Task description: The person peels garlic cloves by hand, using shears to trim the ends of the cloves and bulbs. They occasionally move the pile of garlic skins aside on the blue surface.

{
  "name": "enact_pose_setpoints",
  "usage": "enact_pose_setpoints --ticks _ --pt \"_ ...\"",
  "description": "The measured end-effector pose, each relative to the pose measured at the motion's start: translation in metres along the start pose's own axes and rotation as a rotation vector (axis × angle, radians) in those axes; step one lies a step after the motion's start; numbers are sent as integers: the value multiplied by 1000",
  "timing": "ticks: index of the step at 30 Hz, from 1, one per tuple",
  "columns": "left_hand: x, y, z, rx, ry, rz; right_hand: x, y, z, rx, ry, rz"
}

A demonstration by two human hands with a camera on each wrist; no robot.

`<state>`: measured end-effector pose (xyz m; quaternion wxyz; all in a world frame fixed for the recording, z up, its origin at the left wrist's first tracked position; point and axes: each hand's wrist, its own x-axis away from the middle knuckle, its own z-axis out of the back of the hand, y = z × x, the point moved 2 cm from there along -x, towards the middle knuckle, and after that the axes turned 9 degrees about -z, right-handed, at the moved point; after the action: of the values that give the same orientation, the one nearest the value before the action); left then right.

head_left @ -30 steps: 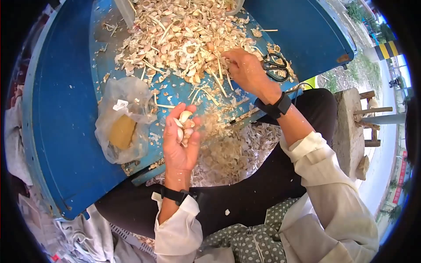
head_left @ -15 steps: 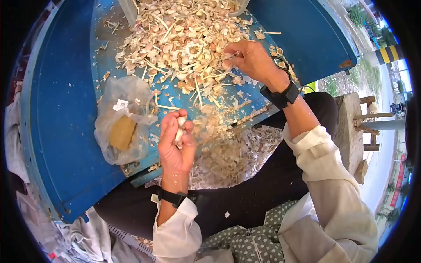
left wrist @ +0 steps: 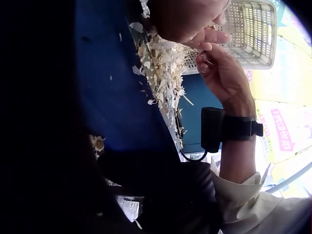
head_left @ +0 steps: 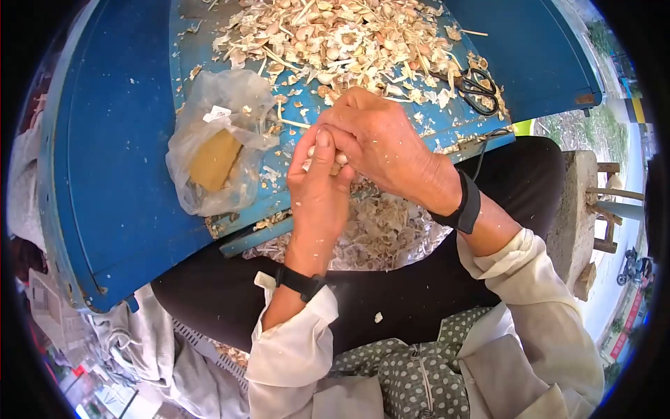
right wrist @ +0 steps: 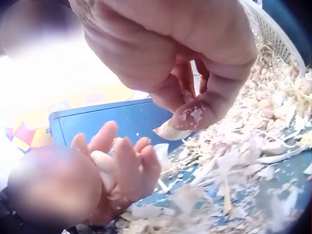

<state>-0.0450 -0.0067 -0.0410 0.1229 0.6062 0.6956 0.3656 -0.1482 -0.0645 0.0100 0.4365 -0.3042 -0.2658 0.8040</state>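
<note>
In the head view my left hand (head_left: 321,192) is raised over the front edge of the blue table, its curled fingers gripping several garlic cloves (head_left: 340,160). Right against its fingertips is my right hand (head_left: 398,150), whose back hides its own fingers there. From the right wrist view, the thumb and fingers of that hand pinch a single garlic clove (right wrist: 171,131), with bits of skin stuck to a fingertip. Below and to the left in that view, a pale clove shows between the fingers of the left hand. Both hands also appear close together in the left wrist view.
A heap of garlic cloves, skins and stalks (head_left: 342,45) covers the back of the table (head_left: 118,174). Left of the hands lies a clear plastic bag (head_left: 234,94) with a tan block inside. Black-handled scissors (head_left: 480,91) lie at right. A white slatted basket (left wrist: 267,44) stands behind.
My right hand has come from the heap, leftward and nearer, to meet the left hand. The left hand's fingers have curled in around the garlic cloves. The head view has also shifted.
</note>
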Motion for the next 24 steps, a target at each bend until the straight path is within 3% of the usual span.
enact_pose_setpoints --ticks 2,4,6,8,10,11,12,14,15,16,18,19,22,24 --pt "0 7 4 31 -36 -17 -4 -3 -6 -99 28 -61" --pt "0 11 1 49 -13 23 -9 -4 -4 -97 69 15" --pt "-3 9 5 128 -52 57 -12 -2 0 -505 -84 -410" --pt "-4 6 9 209 -94 81 -11 2 8 -577 -145 -451" --pt "-2 4 9 292 -175 91 -10 17 16 -600 -71 -530" --pt "-3 5 9 296 -177 89 -7 27 22 -348 45 -416" --pt "-3 6 9 326 -157 108 -3 39 27 -343 44 -414" --pt "-4 7 11 357 -146 137 4 52 40 103 102 -135" --pt "-5 7 14 391 -157 157 6 50 49 -11 64 -344" --pt "-5 8 15 426 -168 179 5 50 60 -2 69 -346" --pt "-2 10 16 384 -143 187 0 60 82 344 42 -466" --pt "0 14 16 380 -185 162 -3 71 84 454 120 -300" --pt "15 36 5 426 -216 137 -14 81 76 201 26 -331" --pt "25 56 1 467 -182 64 -20 97 61 163 -28 -215"
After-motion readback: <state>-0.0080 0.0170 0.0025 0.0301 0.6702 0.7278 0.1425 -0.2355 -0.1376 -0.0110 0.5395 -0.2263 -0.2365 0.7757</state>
